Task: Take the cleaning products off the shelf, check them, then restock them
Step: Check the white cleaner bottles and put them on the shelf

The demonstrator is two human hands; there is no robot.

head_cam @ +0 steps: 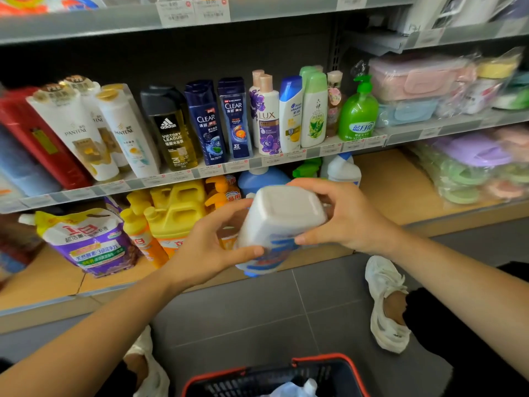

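Observation:
A white cleaner bottle (279, 222) with a blue and red label is tipped so its flat base faces me, in front of the bottom shelf. My left hand (213, 247) grips its left side with the thumb across the label. My right hand (340, 216) holds the right side near the base. Behind it on the wooden bottom shelf (386, 184) stand a blue bottle (262, 179), a similar white bottle (343, 167), yellow jugs (177, 207), orange bottles (143, 239) and a purple refill pouch (91, 242).
The shelf above holds shampoo and soap bottles, among them a green pump bottle (357, 110). Wrapped plastic boxes (420, 78) fill the right bay. A red-rimmed black basket (274, 379) sits on the grey tiled floor at my feet, between my white shoes (385, 302).

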